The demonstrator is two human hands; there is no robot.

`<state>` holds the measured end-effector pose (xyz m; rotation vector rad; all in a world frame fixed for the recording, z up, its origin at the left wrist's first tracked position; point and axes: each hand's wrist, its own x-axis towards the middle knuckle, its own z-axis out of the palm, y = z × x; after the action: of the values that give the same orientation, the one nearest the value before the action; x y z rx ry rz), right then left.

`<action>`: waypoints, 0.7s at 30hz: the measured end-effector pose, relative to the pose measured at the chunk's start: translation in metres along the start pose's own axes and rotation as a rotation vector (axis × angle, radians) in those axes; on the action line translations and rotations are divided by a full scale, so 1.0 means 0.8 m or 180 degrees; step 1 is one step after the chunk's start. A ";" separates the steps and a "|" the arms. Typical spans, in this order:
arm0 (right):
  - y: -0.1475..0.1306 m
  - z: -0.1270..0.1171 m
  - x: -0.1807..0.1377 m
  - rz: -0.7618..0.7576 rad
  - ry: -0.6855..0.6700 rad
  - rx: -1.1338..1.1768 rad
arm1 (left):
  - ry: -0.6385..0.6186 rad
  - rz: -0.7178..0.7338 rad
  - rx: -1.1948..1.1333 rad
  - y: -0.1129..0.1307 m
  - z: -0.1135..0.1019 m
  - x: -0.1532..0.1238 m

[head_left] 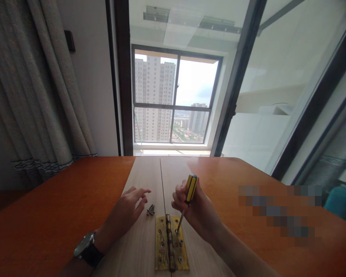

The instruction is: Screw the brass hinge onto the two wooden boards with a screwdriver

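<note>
A worn brass-coloured hinge (pixel 161 254) lies flat over the seam between two pale wooden boards (pixel 144 173). My right hand (pixel 196 207) is closed around the yellow and black handle of a screwdriver (pixel 192 188). The tool is tilted, its tip meeting a screw (pixel 177 231) in the hinge's right leaf. Below that, further screw heads (pixel 181 244) show in the same leaf. Left of the hinge, my left hand (pixel 134 206) hovers over the board with its fingers apart, holding nothing. Close to its fingertips rests a small pile of screws (pixel 151 209).
The boards lie on an orange-brown wooden table (pixel 83 192). A grey curtain (pixel 46 84) hangs at the left, and beyond the table's far edge are a dark door frame (pixel 123 96) and a window (pixel 173 104). A blurred patch covers part of the table at right.
</note>
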<state>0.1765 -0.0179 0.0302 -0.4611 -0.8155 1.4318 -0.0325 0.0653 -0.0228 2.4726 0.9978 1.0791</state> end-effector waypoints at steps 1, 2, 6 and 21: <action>0.000 0.000 0.000 0.0004 0.0001 -0.0011 | 0.0004 0.0009 0.0003 0.000 0.000 0.000; 0.000 0.000 0.000 0.0005 -0.0002 -0.0008 | 0.0016 0.0018 0.0005 0.000 0.000 0.000; 0.002 -0.003 0.002 0.0030 -0.0002 0.0090 | 0.0015 0.0026 0.0006 0.000 0.000 0.000; 0.001 0.001 0.000 -0.0116 0.0155 0.0131 | -0.0024 -0.0033 -0.0025 0.001 0.000 0.001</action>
<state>0.1753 -0.0178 0.0299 -0.4461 -0.7507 1.3960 -0.0315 0.0651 -0.0220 2.4607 1.0015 1.0678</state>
